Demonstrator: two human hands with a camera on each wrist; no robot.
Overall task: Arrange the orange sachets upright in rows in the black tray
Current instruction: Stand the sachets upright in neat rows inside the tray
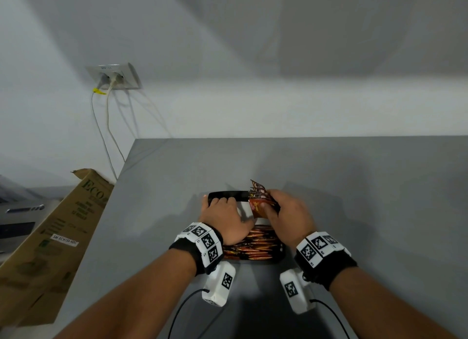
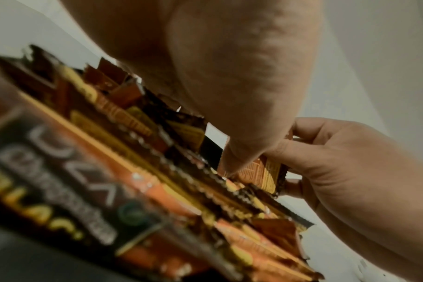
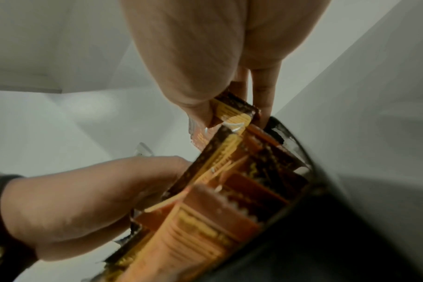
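A shallow black plastic tray [image 1: 229,195] with rounded corners lies on the grey table, long side running away from the viewer. Its near half is packed with glossy orange-and-brown foil sachets [image 1: 255,247] standing on edge in tight rows. At the far right end, a small bunch of the same sachets [image 1: 259,199] – fanned, tips up – sits above the tray.

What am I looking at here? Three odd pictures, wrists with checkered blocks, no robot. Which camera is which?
No machine: a person's two bare hands, with marker bands and small cameras strapped to the wrists. The wide picture comes from a head camera; the two close ones look along each wrist. On the grey table sits a black tray, its near part filled with orange sachets. The left hand rests in the tray. The right hand holds a bundle of sachets over the far end.
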